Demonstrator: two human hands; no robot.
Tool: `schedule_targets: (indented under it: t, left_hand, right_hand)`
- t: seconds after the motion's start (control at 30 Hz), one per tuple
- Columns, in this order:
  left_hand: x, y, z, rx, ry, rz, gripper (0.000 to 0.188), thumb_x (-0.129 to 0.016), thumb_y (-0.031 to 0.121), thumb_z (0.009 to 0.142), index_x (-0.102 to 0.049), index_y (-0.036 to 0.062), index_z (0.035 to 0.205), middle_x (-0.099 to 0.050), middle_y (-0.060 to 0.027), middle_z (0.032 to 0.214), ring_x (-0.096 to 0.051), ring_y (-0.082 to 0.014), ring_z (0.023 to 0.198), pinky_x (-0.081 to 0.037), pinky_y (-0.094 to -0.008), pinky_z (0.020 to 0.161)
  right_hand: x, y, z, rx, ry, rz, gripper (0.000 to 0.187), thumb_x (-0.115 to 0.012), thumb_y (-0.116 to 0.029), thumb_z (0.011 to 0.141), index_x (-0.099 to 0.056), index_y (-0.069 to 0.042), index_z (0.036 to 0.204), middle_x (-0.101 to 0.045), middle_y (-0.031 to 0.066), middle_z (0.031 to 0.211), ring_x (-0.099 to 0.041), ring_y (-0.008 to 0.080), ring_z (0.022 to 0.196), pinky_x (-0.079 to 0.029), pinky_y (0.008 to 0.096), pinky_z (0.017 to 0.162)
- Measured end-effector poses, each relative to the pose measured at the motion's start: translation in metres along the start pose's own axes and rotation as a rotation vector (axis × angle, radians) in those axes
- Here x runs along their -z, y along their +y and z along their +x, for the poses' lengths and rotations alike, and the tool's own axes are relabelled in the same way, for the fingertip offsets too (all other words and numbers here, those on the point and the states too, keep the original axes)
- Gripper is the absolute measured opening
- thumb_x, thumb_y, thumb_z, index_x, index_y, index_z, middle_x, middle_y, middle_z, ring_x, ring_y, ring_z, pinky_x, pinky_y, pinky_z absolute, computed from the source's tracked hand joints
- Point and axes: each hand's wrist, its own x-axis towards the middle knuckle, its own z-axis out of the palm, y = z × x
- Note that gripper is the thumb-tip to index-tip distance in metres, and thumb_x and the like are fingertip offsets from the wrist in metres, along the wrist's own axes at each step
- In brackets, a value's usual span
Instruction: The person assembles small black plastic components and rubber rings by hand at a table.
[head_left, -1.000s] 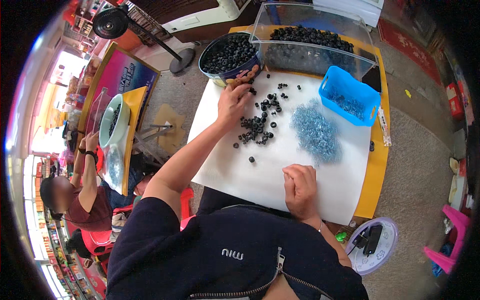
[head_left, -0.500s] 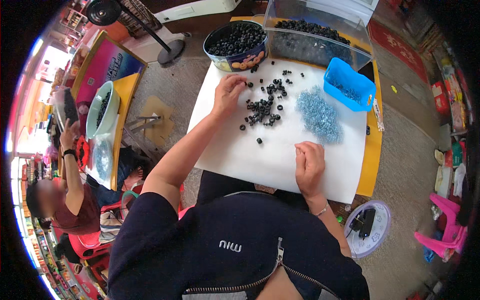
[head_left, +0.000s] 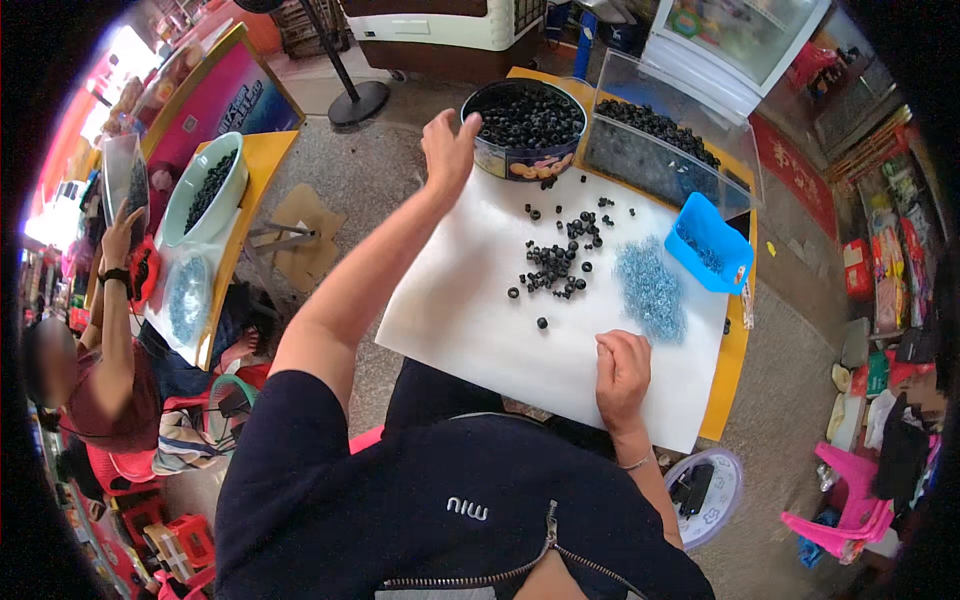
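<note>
My left hand (head_left: 448,152) is raised at the left rim of a dark tub (head_left: 522,165) full of black beads (head_left: 530,115). Its thumb and fingers look apart, and I see nothing between them. Close to the paper's front edge, my right hand (head_left: 622,372) is curled with thumb and fingertips together; whatever it may hold is hidden. Loose black beads (head_left: 552,265) are scattered over the white paper (head_left: 470,310) between my hands. Beyond the right hand spreads a pile of small light-blue beads (head_left: 650,290).
A blue scoop-shaped tray (head_left: 725,270) with small beads stands at the paper's right. Behind it is a clear bin (head_left: 660,165) of black beads. On the left, another person (head_left: 110,380) lifts a clear container (head_left: 125,180) beside a pale green basin (head_left: 225,195).
My left hand has moved from beside the loose beads up to the tub's rim, and its fingers have spread. My right hand stays curled. The whole view has shifted.
</note>
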Motion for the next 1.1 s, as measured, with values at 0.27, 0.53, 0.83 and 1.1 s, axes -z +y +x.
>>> schedule_targets:
  t: [0.27,0.53,0.83,1.1]
  left_hand:
    - [-0.044,-0.010,0.049,0.077,-0.019,0.016,0.052,-0.062,0.036,0.084,-0.058,-0.0033,0.118,-0.058,-0.0244,0.118,-0.053,-0.0396,0.112,-0.040,-0.0433,0.098]
    - [-0.062,-0.002,0.073,-0.125,-0.544,0.354,0.046,-0.057,0.038,0.086,-0.063,-0.0008,0.110,-0.057,-0.0275,0.118,-0.052,-0.0429,0.113,-0.044,-0.0474,0.094]
    - [-0.090,0.010,0.079,0.236,-0.608,0.480,0.055,-0.048,0.049,0.089,-0.055,0.0103,0.128,-0.045,-0.0206,0.137,-0.038,-0.0473,0.128,-0.031,-0.0572,0.104]
    - [-0.105,-0.013,0.095,0.311,-0.633,0.301,0.057,-0.043,0.051,0.090,-0.052,0.0169,0.135,-0.037,-0.0182,0.144,-0.032,-0.0465,0.132,-0.024,-0.0580,0.108]
  right_hand:
    - [-0.015,-0.018,0.098,0.093,-0.167,0.123,0.013,-0.058,-0.001,0.084,-0.062,-0.001,0.097,-0.060,0.0135,0.095,-0.056,0.0304,0.090,-0.045,0.0380,0.081]
    - [-0.160,0.024,0.283,0.117,-0.044,-0.031,0.027,-0.056,-0.016,0.089,-0.057,0.003,0.108,-0.056,0.0226,0.111,-0.050,0.0383,0.109,-0.039,0.0452,0.096]
    - [-0.206,0.040,0.331,-0.444,-0.342,-0.374,0.054,-0.048,-0.037,0.093,-0.049,0.004,0.127,-0.039,0.0313,0.137,-0.038,0.0474,0.127,-0.029,0.0542,0.105]
    - [-0.225,0.041,0.339,-0.569,-0.291,-0.114,0.046,-0.042,-0.038,0.095,-0.056,-0.009,0.127,-0.046,0.0195,0.137,-0.035,0.0348,0.131,-0.026,0.0567,0.106]
